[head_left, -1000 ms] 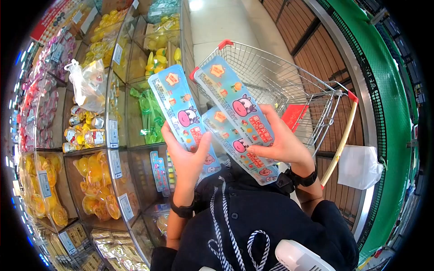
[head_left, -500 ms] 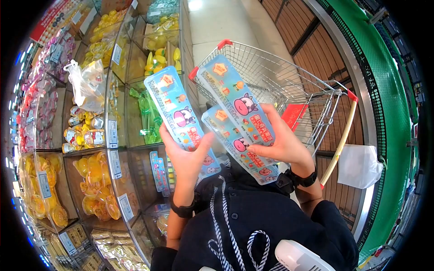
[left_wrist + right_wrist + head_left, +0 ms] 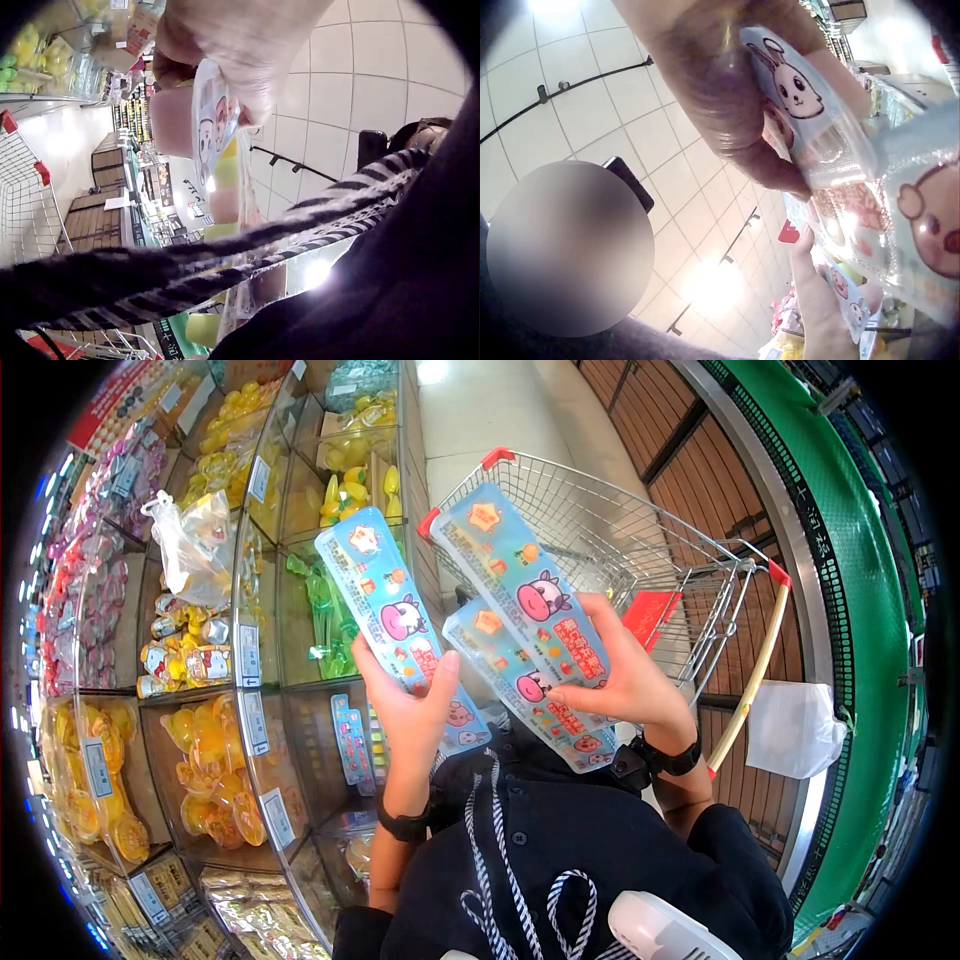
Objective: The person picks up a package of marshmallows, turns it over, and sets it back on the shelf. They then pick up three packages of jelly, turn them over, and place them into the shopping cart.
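Note:
In the head view the left hand [image 3: 408, 695] grips one long blue pack [image 3: 378, 585] printed with a cow, its thumb over the front. The right hand [image 3: 632, 680] pinches two similar packs that overlap, an upper one [image 3: 512, 565] and a lower one [image 3: 497, 660], thumb on the front and fingers behind. In the left wrist view, pink and yellow-green cups show behind the lid of the pack [image 3: 212, 124] under the left hand [image 3: 232, 45]. A rabbit print shows on a pack [image 3: 799, 90] beside the right hand [image 3: 720, 97] in the right wrist view.
Clear bins of yellow, green and orange items line the left, with a white plastic bag [image 3: 195, 545] over them. A wire shopping cart [image 3: 600, 520] stands ahead to the right, a white bag [image 3: 795, 728] beside its handle. Similar packs [image 3: 352, 740] lie in a lower bin.
The left hand's pack has shifted slightly left and tilted a little. The right hand's two packs have moved only slightly, still overlapping in its grip.

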Tool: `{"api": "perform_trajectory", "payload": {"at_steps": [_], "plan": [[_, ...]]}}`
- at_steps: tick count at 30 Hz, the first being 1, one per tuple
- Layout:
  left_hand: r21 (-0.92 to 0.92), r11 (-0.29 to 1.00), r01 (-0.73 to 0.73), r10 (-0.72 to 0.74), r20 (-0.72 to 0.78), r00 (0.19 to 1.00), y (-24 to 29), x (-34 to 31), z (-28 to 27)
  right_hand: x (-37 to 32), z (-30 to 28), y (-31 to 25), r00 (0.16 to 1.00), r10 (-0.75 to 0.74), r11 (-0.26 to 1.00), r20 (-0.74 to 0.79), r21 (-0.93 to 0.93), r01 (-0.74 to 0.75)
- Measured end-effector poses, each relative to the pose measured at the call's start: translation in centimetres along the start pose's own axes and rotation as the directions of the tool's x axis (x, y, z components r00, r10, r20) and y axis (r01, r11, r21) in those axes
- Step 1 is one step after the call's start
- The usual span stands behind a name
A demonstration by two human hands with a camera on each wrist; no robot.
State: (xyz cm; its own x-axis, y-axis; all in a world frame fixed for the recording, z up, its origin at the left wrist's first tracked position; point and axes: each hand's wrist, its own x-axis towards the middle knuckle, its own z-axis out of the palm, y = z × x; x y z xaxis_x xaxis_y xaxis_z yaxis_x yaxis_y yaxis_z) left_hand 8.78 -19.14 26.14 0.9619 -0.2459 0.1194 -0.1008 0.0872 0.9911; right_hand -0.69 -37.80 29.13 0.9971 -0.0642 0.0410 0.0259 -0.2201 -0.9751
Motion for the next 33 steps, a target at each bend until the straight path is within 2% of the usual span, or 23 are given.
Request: {"api": "perform_trajectory", "payload": {"at_steps": [4, 10, 19, 27, 30, 33], "plan": [[0.003, 1.000, -0.010, 0.010, 0.017, 1.000, -0.54, -0.03, -0.27, -0.03, 0.08, -0.08, 0.999, 0.035, 0.998, 0.000, 0.046, -0.035], [-0.039, 0.999, -0.018, 0.018, 0.003, 1.000, -0.25, 0.01, 0.00, -0.02, -0.08, 0.06, 0.995, -0.099, 0.989, 0.015, -0.113, 0.100], [-0.017, 0.999, -0.040, 0.040, -0.003, 0.999, -0.41, 0.03, 0.02, 0.03, 0.10, 0.03, 0.999, -0.025, 0.998, 0.030, -0.054, 0.027], [0.068, 0.998, -0.015, 0.015, 0.012, 1.000, 0.07, 0.01, -0.13, 0.18, 0.07, 0.08, 0.998, -0.053, 0.994, 0.028, -0.096, 0.055], [0.102, 0.991, -0.088, 0.087, 0.013, 0.996, -0.21, 0.13, -0.09, 0.19, 0.09, 0.14, 0.998, -0.046, 0.994, 0.032, -0.094, 0.049], [0.088, 0.995, -0.051, 0.050, 0.022, 0.999, -0.38, 0.09, -0.25, 0.18, 0.16, 0.30, 0.998, -0.057, 0.993, 0.027, -0.105, 0.059]]}}
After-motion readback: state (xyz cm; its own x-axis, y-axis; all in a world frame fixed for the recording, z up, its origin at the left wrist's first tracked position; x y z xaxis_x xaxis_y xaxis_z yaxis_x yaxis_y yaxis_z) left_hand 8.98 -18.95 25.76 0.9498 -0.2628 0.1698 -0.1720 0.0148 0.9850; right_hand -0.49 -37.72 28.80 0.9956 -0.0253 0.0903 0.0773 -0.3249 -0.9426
